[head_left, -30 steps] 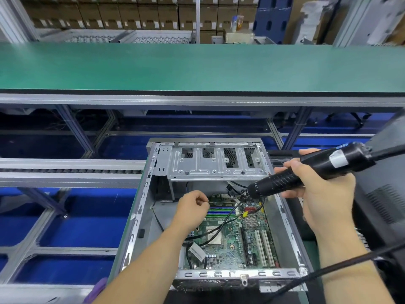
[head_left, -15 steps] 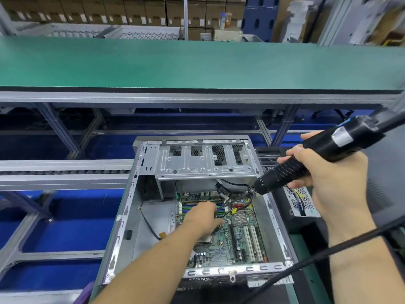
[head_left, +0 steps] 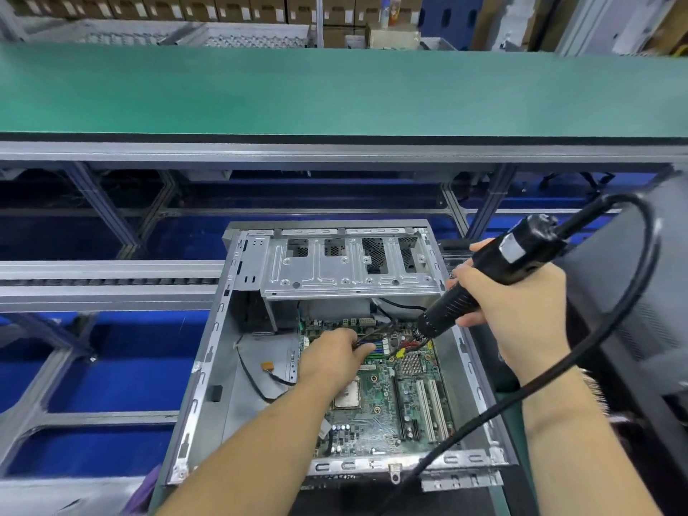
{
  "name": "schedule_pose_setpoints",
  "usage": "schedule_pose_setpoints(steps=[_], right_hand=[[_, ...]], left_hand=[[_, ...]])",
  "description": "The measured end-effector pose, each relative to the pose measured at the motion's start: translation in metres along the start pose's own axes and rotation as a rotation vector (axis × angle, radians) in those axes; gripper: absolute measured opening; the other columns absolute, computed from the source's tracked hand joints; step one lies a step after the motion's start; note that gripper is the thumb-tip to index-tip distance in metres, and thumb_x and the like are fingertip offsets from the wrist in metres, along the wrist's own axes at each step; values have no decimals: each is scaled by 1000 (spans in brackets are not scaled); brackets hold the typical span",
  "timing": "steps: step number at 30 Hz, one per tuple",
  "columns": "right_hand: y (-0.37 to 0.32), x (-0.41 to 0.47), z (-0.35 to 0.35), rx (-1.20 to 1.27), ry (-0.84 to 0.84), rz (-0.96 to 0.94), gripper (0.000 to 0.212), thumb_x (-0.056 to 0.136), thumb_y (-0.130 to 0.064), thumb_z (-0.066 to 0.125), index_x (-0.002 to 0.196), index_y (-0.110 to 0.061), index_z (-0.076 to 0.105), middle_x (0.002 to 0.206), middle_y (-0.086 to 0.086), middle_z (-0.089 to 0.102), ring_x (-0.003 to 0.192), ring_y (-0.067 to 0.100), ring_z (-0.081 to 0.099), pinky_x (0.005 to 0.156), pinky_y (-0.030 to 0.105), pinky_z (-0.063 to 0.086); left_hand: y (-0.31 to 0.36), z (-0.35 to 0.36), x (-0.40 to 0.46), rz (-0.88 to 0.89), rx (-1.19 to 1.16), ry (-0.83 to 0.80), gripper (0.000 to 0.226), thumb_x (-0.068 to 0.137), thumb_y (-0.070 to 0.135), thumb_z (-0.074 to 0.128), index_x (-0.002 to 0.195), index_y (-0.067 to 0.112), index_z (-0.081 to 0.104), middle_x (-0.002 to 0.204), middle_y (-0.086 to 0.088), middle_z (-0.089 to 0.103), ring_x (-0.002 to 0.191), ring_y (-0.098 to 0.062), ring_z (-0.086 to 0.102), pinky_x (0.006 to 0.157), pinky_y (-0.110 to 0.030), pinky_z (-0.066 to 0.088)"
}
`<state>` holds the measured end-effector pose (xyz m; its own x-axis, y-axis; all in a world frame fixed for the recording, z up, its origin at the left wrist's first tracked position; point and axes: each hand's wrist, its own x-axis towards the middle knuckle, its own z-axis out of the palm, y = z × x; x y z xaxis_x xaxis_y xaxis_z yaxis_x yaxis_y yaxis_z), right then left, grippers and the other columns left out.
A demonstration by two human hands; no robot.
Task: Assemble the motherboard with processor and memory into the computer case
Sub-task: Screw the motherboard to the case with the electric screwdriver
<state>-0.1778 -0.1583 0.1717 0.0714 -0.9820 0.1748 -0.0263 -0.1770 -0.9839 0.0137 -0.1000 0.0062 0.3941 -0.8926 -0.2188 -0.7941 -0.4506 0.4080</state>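
left hand (head_left: 331,361) fingers pinch cables over the motherboard (head_left: 387,404); right hand (head_left: 521,310) grips screwdriver (head_left: 484,281).

Left hand (head_left: 331,361) seemingly curled, lowered; right hand (head_left: 521,310) gripping, raised.

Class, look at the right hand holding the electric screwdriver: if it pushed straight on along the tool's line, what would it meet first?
Probably the cables over the motherboard, just beyond the electric screwdriver in the right hand; depth is unclear.
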Motion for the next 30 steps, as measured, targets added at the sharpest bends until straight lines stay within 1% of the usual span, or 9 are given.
schedule_pose_setpoints(steps=[2, 4, 7, 10, 13, 17, 23, 27, 30], right_hand=[[2, 1, 0, 3, -8, 11, 17, 71, -9, 80, 82, -20, 71, 76, 5, 74, 68, 26, 75, 41, 33, 55], [4, 3, -1, 3, -2, 22, 17, 64, -18, 79, 79, -23, 72, 79, 5, 75, 68, 25, 75, 40, 34, 55], [5, 5, 0, 1, -9, 39, 18, 61, -23, 78, 78, -28, 73, 79, 5, 75, 68, 25, 76, 41, 34, 55], [7, 6, 1, -12, -21, 45, 20, 59, -29, 78, 78, -33, 73, 81, 6, 74, 71, 25, 76, 42, 36, 56], [8, 7, 3, -24, -27, 45, 22, 57, -33, 77, 79, -33, 73, 82, 8, 73, 72, 27, 75, 43, 37, 56], [11, 8, 4, -36, -34, 46, 27, 53, -38, 76, 80, -36, 72, 83, 8, 73, 70, 24, 75, 44, 36, 57], [14, 12, 5, -60, -58, 25, 25, 57, -35, 76, 81, -39, 72, 82, 3, 74, 67, 21, 75, 43, 35, 57], [18, 13, 11, -86, -102, 10, 23, 66, -26, 77, 87, -31, 71, 81, 4, 73, 68, 22, 75, 43, 35, 57], [23, 14, 17, -160, -163, -14, 22, 70, -23, 78, 91, -27, 71, 78, 1, 72, 59, 24, 72, 42, 35, 56]], left_hand=[[-1, 1, 1, -9, 2, 23, 48, 95, 58, 49, 66, 20, 47, 62, 4, 56, 57, -16, 53, 49, -26, 39], [-5, 0, 1, -56, -21, 46, 45, 95, 51, 51, 63, 20, 45, 60, 5, 54, 54, -14, 50, 48, -25, 35], [-11, -2, 2, -111, -73, 58, 41, 94, 42, 52, 61, 20, 42, 58, 6, 51, 52, -12, 47, 47, -24, 31], [-13, -3, 2, -119, -58, 49, 37, 93, 41, 52, 63, 21, 42, 62, 6, 53, 56, -11, 48, 47, -25, 30], [-14, -2, 2, -113, -58, 24, 35, 94, 41, 52, 67, 22, 43, 65, 6, 54, 60, -15, 50, 50, -27, 33], [-15, -1, 3, -104, -82, -2, 34, 95, 42, 52, 69, 23, 43, 65, 4, 54, 58, -15, 49, 50, -26, 34], [-15, -2, 4, -94, -94, 0, 35, 95, 42, 53, 68, 23, 43, 62, 5, 52, 56, -14, 48, 50, -25, 32], [-14, -1, 4, -97, -106, -21, 33, 95, 41, 53, 69, 23, 45, 64, 5, 54, 57, -14, 49, 49, -25, 33], [-15, -1, 5, -99, -109, -25, 33, 95, 42, 53, 69, 23, 44, 65, 5, 54, 57, -13, 50, 48, -25, 32]])
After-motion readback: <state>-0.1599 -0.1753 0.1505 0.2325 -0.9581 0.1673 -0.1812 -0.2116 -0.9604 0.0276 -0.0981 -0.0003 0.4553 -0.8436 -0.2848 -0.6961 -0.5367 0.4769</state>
